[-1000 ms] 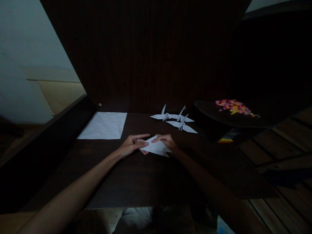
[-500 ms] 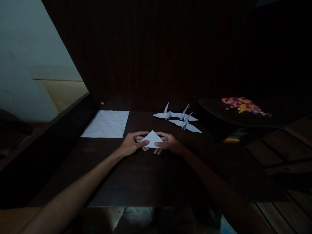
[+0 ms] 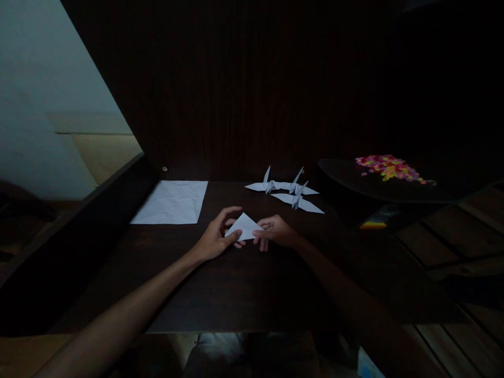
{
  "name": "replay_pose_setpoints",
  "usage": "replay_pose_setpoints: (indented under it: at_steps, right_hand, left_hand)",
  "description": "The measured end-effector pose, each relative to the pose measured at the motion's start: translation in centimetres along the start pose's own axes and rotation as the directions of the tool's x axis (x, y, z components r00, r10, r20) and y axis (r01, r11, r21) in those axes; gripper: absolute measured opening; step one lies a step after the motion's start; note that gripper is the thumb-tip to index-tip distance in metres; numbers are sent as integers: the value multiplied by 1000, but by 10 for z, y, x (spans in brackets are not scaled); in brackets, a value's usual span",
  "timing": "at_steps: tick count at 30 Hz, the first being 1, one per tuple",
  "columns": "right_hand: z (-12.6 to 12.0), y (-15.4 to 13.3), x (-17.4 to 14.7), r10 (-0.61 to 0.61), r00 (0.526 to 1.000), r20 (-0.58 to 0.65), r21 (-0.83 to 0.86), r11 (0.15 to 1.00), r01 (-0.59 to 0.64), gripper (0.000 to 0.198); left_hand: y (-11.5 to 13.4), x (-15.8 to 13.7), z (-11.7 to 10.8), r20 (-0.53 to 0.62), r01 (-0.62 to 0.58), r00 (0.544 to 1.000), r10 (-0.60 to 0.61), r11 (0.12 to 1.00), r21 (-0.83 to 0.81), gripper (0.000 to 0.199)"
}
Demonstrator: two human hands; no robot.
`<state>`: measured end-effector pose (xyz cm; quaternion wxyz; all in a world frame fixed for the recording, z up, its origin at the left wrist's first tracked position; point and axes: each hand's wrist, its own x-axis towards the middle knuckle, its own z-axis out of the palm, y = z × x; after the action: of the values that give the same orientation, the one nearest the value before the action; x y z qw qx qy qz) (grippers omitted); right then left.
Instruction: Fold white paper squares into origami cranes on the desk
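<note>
A small white folded paper triangle (image 3: 244,226) is held between both hands above the dark desk, its point facing away from me. My left hand (image 3: 217,233) grips its left corner, thumb on top and other fingers behind, with the index finger lifted off. The right corner is pinched between the thumb and fingers of my right hand (image 3: 274,232). Three white paper cranes (image 3: 296,201) sit close together just beyond my right hand. A creased white sheet of paper (image 3: 171,202) lies flat beyond my left hand.
A dark desk (image 3: 205,294) with a tall back panel (image 3: 236,94) carries everything. On the right, a raised dark curved surface (image 3: 338,176) bears a heap of small pink, red and yellow pieces (image 3: 391,168). A low side board (image 3: 74,215) borders the left.
The left index finger has lifted away from the paper's top edge, and the right fingers have drawn back to the right corner. The folded paper has tilted slightly.
</note>
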<state>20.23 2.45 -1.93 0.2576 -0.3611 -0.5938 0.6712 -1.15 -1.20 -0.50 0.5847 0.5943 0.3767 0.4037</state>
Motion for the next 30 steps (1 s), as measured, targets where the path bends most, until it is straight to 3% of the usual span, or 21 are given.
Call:
replay_pose_setpoints:
  at_steps: [3,5,9,14,20,25,30]
  right_hand:
    - [0,0,1,-29,999,-43,39,999,31,38]
    - [-1,0,2,-53,995,-82,73,996,59,37]
    - [-2,2,6,-60,977,-203,182,978,98,39]
    - [0,3,9,-98,947,-305,267,946,184,41]
    - [18,6,5,-197,952,-234,-86,980,182,48]
    - [32,12,3,-204,948,-246,-37,979,201,42]
    - [32,16,6,-149,954,-260,53,984,168,50]
  left_hand:
    - [1,0,1,31,-6,1000,4,999,50,37]
    - [1,1,1,48,30,998,-34,996,81,30]
    - [0,2,-1,37,82,996,-84,995,58,41]
    - [2,0,3,-40,55,998,-54,998,15,56]
    - [0,-5,16,-30,24,999,-25,998,-50,68]
    - [2,-10,22,65,43,997,-41,999,-31,76]
    - [1,-10,20,86,36,996,-33,999,-33,80]
